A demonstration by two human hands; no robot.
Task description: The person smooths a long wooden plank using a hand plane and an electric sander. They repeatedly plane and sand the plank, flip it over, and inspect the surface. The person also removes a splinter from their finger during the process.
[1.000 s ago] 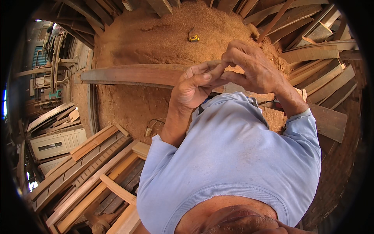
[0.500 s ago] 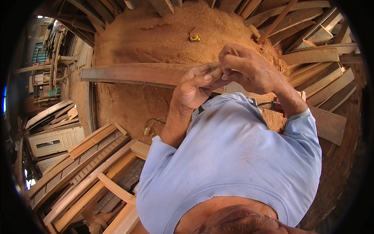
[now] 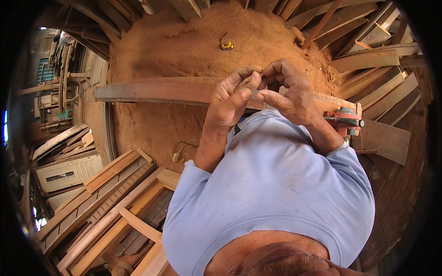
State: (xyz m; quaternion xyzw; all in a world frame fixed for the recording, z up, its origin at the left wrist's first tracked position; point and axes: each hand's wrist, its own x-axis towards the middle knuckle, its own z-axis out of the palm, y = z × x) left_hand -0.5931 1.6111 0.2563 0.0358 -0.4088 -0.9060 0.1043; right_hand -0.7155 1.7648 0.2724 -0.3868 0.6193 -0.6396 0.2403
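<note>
My left hand [image 3: 229, 100] and my right hand [image 3: 291, 94] meet in front of my chest, above a long wooden beam [image 3: 152, 89]. On the left hand the fingers are bent, with thumb and index reaching toward the right hand. Curled fingers of the right hand touch the left fingertips, while its thumb stands a little away from its index finger. Whatever lies at the meeting fingertips is too small to make out. A red and black power tool [image 3: 344, 121] rests at the beam's right end, beside my right forearm.
Sawdust covers the ground, with a yellow and black tape measure [image 3: 227, 45] on it beyond the beam. Wooden frames [image 3: 99, 221] are stacked at the lower left, near a pale panel [image 3: 69, 172]. Several planks [image 3: 391, 99] lean at the right. A cord with a plug [image 3: 176, 157] lies near my left elbow.
My right hand has dropped slightly toward my chest, and its thumb has parted from its fingers. The red tool beside my right forearm shows more fully. The left hand stays nearly in place.
</note>
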